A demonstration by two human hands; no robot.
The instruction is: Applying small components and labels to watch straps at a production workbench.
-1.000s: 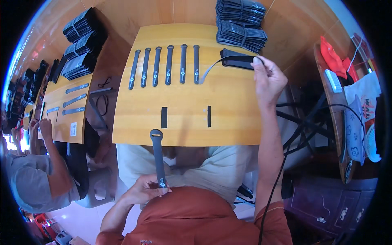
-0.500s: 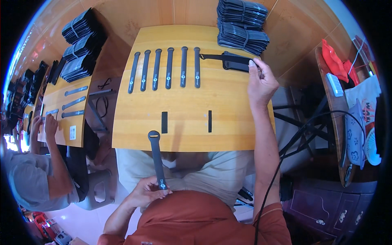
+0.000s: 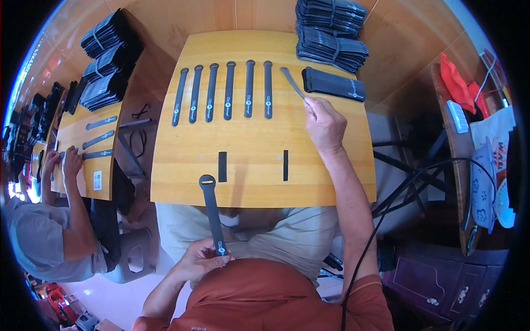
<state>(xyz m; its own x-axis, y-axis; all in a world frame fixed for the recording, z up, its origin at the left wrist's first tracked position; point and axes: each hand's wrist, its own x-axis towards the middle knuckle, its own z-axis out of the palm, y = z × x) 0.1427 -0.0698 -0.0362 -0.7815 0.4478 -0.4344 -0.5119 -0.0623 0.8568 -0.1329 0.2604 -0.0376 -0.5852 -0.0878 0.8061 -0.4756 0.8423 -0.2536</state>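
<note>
Dark grey cable straps with a slotted round head lie side by side in a row (image 3: pixel 228 91) across the far part of the wooden table (image 3: pixel 248 138). My left hand (image 3: pixel 200 263), near my lap, pinches the lower end of another strap (image 3: pixel 210 201), whose slotted head points up past the table's near edge. Over the right side of the table, my right hand (image 3: pixel 327 124) grips the end of a strap (image 3: pixel 293 81) that slants up and left, between the row and a stack of straps (image 3: pixel 334 84). Its fingers hide the gripped end.
Two black strips (image 3: pixel 222 166) (image 3: pixel 285 165) are on the table's near half. Banded bundles of straps (image 3: pixel 331 36) stand at the back right. To the left, a co-worker (image 3: pixel 41 237) handles straps at another table. A black cable (image 3: pixel 381 218) runs past my right arm.
My right hand has moved left and nearer from the stack, carrying its strap clear of it. The stack's top now shows. My left hand has barely moved.
</note>
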